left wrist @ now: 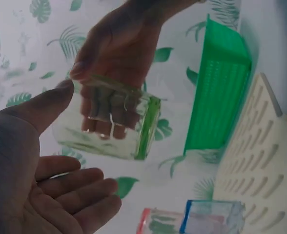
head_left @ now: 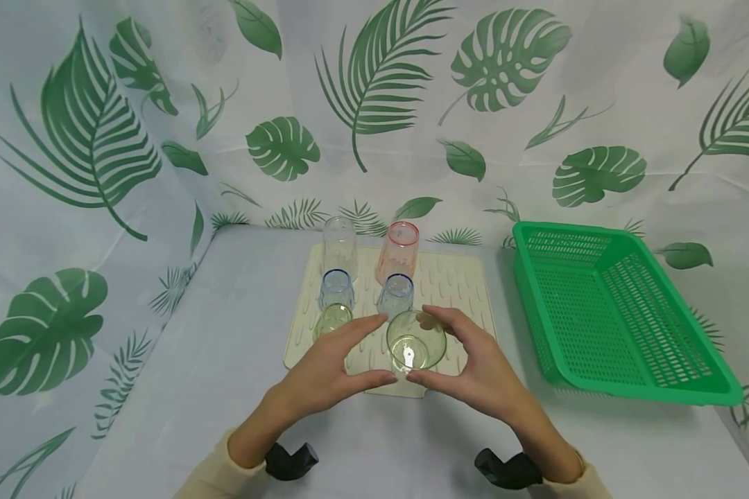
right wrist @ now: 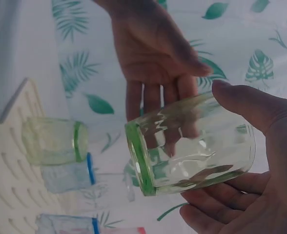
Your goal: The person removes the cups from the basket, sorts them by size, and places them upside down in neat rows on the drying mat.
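Observation:
A greenish drinking glass [head_left: 417, 339] with a thick green base is held above the cream drying mat [head_left: 458, 284], its mouth upward. My right hand [head_left: 487, 364] grips it, thumb and fingers on opposite sides of the wall. Around the glass's other side spreads my left hand [head_left: 327, 364], fingers fairly straight, the thumb tip close to the glass; whether it touches is unclear. Upside down on the mat's left side stands another green glass [head_left: 333, 322], partly behind my left hand. Two blue-banded glasses, one left [head_left: 337, 291] and one right [head_left: 396, 294], stand behind.
A tall clear glass [head_left: 340, 249] and a tall pink glass [head_left: 399, 253] with a red band stand at the mat's back. To the right is a green perforated plastic basket [head_left: 636, 394]. Leaf-printed curtains [head_left: 406, 187] line the table's back and sides.

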Motion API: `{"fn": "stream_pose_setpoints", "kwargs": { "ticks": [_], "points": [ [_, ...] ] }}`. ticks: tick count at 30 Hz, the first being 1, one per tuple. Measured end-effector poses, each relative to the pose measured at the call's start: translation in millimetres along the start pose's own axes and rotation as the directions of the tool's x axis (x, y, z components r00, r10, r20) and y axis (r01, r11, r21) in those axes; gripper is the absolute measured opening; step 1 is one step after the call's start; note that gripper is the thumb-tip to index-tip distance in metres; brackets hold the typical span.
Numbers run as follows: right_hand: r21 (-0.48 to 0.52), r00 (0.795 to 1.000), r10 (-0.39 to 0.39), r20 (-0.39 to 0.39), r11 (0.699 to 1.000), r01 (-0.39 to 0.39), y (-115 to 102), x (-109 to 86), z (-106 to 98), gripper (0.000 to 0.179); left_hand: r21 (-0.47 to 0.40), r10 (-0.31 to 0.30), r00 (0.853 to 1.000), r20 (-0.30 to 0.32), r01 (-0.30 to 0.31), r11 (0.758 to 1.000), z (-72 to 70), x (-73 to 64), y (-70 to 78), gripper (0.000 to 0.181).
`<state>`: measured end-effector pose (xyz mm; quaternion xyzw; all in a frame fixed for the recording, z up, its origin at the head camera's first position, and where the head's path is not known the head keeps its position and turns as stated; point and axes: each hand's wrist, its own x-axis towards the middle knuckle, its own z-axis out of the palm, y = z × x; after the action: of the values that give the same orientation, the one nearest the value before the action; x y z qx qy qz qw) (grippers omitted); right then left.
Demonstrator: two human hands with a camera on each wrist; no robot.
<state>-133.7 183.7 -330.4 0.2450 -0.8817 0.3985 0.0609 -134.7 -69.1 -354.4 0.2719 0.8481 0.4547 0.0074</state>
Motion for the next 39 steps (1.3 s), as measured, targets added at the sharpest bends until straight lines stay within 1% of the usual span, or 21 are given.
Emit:
{"fn": "stream_pose_setpoints", "kwargs": {
  "ticks": [2,4,9,12,16,20,23,26,30,33,36,39],
  "points": [
    [0.009,1.000,-0.012,0.017,1.000,0.012,-1,-0.6,1,0.083,-0.023,0.037,0.999,0.020,-0.037,0.999,1.0,2.5,2.8,0.079],
    [0.013,0.999,-0.023,0.032,1.000,0.023,-1,-1.2,1,0.084,-0.048,0.060,0.998,0.032,-0.059,0.997,1.2,4.3,5.4,0.081],
    [0.061,0.995,-0.071,0.067,0.996,0.067,0,-1.9,1,0.088,-0.097,0.069,0.996,0.048,-0.064,0.993,0.8,6.5,8.5,0.084],
    [0.099,0.990,-0.116,0.081,0.989,0.108,1,-0.8,1,0.093,-0.104,0.081,0.995,0.052,-0.075,0.992,1.1,8.2,7.9,0.086],
    [0.148,0.986,-0.143,0.081,0.980,0.130,1,-0.1,3,0.095,-0.090,0.132,0.991,0.026,-0.130,0.987,2.9,10.8,6.7,0.085],
    [0.233,0.984,-0.158,0.081,0.963,0.136,3,-0.1,5,0.095,-0.089,0.193,0.981,-0.017,-0.194,0.977,4.8,12.2,5.5,0.081],
    [0.277,0.982,-0.164,0.092,0.952,0.133,6,-0.5,8,0.098,-0.099,0.216,0.975,-0.046,-0.220,0.971,5.2,12.3,5.4,0.079],
    [0.297,0.983,-0.146,0.113,0.949,0.107,9,-1.2,13,0.098,-0.116,0.229,0.971,-0.071,-0.236,0.965,5.0,12.7,5.7,0.077],
    [0.314,0.986,-0.078,0.150,0.949,0.028,14,-2.4,24,0.089,-0.136,0.229,0.969,-0.091,-0.240,0.961,5.0,13.9,6.5,0.076],
    [0.317,0.985,-0.049,0.165,0.949,-0.006,19,-2.7,34,0.082,-0.132,0.230,0.968,-0.097,-0.241,0.962,5.3,15.3,6.8,0.076],
    [0.327,0.984,-0.056,0.168,0.945,-0.002,25,-3.1,42,0.077,-0.125,0.231,0.968,-0.098,-0.242,0.962,5.8,15.9,6.4,0.077],
    [0.361,0.981,-0.087,0.172,0.932,0.019,29,-3.5,45,0.072,-0.134,0.223,0.969,-0.102,-0.236,0.963,4.8,14.4,5.2,0.076]
  ]
}}
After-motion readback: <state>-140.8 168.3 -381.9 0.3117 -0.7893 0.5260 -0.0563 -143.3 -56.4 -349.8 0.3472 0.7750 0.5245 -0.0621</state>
